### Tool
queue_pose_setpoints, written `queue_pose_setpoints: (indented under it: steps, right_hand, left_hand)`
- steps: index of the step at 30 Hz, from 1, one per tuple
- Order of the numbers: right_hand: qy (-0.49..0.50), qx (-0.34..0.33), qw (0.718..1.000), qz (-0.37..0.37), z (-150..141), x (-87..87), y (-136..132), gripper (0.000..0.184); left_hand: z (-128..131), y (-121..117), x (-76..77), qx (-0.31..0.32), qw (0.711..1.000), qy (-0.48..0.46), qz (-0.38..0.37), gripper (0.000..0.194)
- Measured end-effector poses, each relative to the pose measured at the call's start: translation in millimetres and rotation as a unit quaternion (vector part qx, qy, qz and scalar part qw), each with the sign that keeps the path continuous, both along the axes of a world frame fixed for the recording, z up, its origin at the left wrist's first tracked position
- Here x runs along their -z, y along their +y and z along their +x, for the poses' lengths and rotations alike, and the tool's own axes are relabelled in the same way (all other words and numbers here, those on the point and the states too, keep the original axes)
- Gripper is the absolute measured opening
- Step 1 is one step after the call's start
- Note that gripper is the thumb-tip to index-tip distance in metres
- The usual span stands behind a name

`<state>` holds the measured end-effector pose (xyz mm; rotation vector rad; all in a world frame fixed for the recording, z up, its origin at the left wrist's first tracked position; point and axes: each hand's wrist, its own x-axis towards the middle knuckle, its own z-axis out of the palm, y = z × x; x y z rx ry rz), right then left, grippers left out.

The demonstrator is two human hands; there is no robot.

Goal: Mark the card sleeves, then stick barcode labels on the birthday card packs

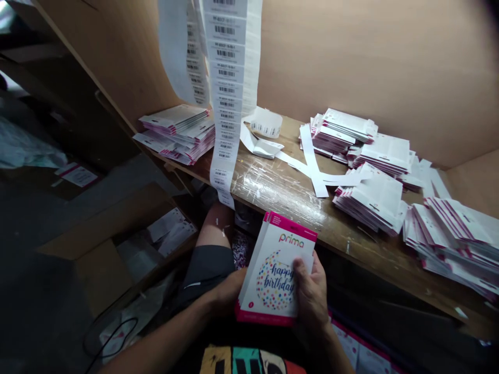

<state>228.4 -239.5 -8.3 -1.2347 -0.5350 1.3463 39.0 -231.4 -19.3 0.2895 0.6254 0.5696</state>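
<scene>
Both my hands hold a white and pink packaged card (273,278) printed "prima" and "happy birthday" above my lap. My left hand (230,292) grips its left edge from below. My right hand (310,291) has its thumb on the front at the right edge, over a loose white sheet tucked against the card. A long strip of barcode labels (228,78) hangs down from above, just beyond the card and apart from both hands.
Several stacks of similar cards (362,130) lie on the scuffed wooden bench (280,192), with more stacks (175,130) at the left. A small label roll (267,123) and white backing strips (312,166) lie there too. Cardboard boxes (105,265) sit low on the left.
</scene>
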Motion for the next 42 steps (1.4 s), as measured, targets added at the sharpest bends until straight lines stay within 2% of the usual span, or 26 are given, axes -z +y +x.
queue_pose_setpoints:
  steps: [2, 3, 4, 7, 9, 11, 13, 14, 17, 19, 22, 24, 27, 31, 33, 38, 42]
  right_hand:
    - [-0.006, -0.006, 1.0, -0.008, -5, 0.8, 1, 0.053]
    - [-0.012, -0.006, 1.0, -0.013, -6, 1.6, 2, 0.05]
    - [-0.019, -0.005, 1.0, -0.017, -6, 2.9, 4, 0.049]
    - [-0.03, -0.014, 0.999, -0.024, -7, 8.8, 9, 0.048]
    - [-0.037, -0.017, 0.999, -0.023, -7, 13.0, 12, 0.051]
    - [-0.047, -0.016, 0.999, -0.02, -9, 15.4, 15, 0.054]
    - [-0.056, -0.015, 0.998, -0.015, -11, 15.2, 18, 0.056]
    - [-0.058, -0.015, 0.998, -0.012, -12, 14.3, 19, 0.056]
    - [-0.053, -0.027, 0.998, -0.007, -14, 10.9, 23, 0.056]
    - [-0.048, -0.041, 0.998, -0.003, -16, 10.3, 25, 0.055]
    - [-0.056, -0.058, 0.997, -0.006, -18, 13.3, 28, 0.054]
    - [-0.076, -0.068, 0.995, -0.015, -18, 16.3, 30, 0.056]
    - [-0.126, -0.075, 0.989, -0.011, -17, 18.2, 32, 0.057]
    - [-0.183, -0.07, 0.98, 0.021, -17, 17.6, 38, 0.055]
    - [-0.193, -0.074, 0.978, 0.025, -17, 20.1, 41, 0.057]
    - [-0.189, -0.092, 0.977, 0.024, -16, 29.5, 39, 0.059]
    - [-0.078, -0.158, 0.984, 0.014, -10, 23.8, 31, 0.049]
  left_hand:
    - [5, 7, -8.6, -0.043, 0.995, -0.069, -0.056, 0.056]
    - [6, 11, -13.3, -0.068, 0.992, -0.083, -0.063, 0.059]
    - [7, 13, -17.6, -0.119, 0.988, -0.076, -0.057, 0.059]
    - [10, 15, -23.6, -0.273, 0.961, 0.049, -0.006, 0.048]
    - [11, 14, -20.4, -0.329, 0.929, 0.167, 0.036, 0.047]
    - [10, 13, -14.0, -0.352, 0.894, 0.268, 0.079, 0.045]
    - [7, 14, -8.0, -0.355, 0.874, 0.31, 0.114, 0.039]
    - [4, 14, -6.0, -0.355, 0.878, 0.297, 0.119, 0.035]
    - [-6, 20, -4.9, -0.338, 0.926, 0.154, 0.068, 0.031]
    - [-9, 24, -6.5, -0.289, 0.954, 0.074, 0.013, 0.038]
    - [-7, 27, -8.5, -0.208, 0.976, 0.065, -0.011, 0.045]
    - [-3, 28, -8.3, -0.191, 0.977, 0.099, 0.005, 0.053]
    - [2, 29, -5.0, -0.209, 0.963, 0.16, 0.055, 0.062]
    - [6, 31, 1.5, -0.254, 0.926, 0.242, 0.136, 0.061]
    - [5, 33, 2.8, -0.252, 0.924, 0.245, 0.154, 0.061]
    - [-1, 34, 1.3, -0.196, 0.944, 0.2, 0.175, 0.057]
    - [-3, 36, 0.1, -0.221, 0.939, 0.218, 0.148, 0.057]
